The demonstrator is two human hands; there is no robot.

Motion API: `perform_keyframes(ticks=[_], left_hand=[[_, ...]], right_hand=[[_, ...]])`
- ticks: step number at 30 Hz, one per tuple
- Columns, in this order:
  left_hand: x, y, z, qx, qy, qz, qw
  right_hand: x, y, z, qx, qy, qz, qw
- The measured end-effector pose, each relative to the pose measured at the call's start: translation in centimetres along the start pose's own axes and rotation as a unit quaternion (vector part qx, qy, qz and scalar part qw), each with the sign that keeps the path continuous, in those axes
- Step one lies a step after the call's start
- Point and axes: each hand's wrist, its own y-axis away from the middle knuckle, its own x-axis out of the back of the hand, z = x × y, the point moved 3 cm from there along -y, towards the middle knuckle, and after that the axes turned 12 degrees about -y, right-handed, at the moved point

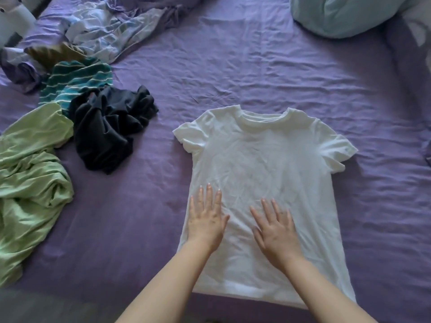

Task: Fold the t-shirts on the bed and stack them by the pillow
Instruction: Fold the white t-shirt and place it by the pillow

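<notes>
A white t-shirt (263,159) lies spread flat on the purple bed sheet (256,73), collar pointing away from me, both sleeves out. My left hand (206,217) rests flat on its lower left part, fingers straight. My right hand (276,229) lies flat on the lower middle, fingers spread. To the left lie crumpled shirts: a light green one (30,173), a dark navy one (107,127) and a teal striped one (74,80). A pale blue-green pillow (345,12) sits at the top right.
A rumpled pale blue and purple blanket (105,29) lies at the top left, with a brownish garment (56,52) beside it. A white object (14,22) stands off the bed's top left corner. Bare sheet stretches between the white shirt and the pillow.
</notes>
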Motion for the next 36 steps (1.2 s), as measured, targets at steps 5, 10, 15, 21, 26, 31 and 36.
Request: perform_keyframes(ticks=[5, 10, 15, 21, 26, 31, 36], left_hand=[[2.0, -5.7, 1.9, -0.014, 0.004, -0.006, 1.000], [4.2, -9.1, 8.9, -0.101, 0.006, -0.045, 0.994], [6.3, -11.1, 14.3, -0.083, -0.010, -0.032, 0.996], [10.2, -14.3, 21.3, -0.161, 0.070, 0.021, 0.984], [10.9, -15.9, 25.1, -0.185, 0.092, 0.030, 0.978], [11.0, -16.0, 25.6, -0.143, 0.145, 0.020, 0.979], [10.8, -16.3, 24.6, -0.113, 0.277, 0.022, 0.954]], right_hand=[[3.4, -8.0, 5.3, -0.070, 0.019, -0.001, 0.997], [4.4, -10.6, 9.3, -0.054, 0.029, -0.035, 0.998], [7.9, -8.9, 13.1, 0.044, -0.021, 0.009, 0.999], [13.2, -14.7, 19.1, -0.066, -0.022, 0.059, 0.996], [15.2, -17.2, 22.5, -0.167, -0.042, -0.007, 0.985], [17.2, -17.6, 24.0, -0.198, -0.115, 0.002, 0.973], [18.6, -17.4, 23.1, -0.232, -0.241, 0.054, 0.941]])
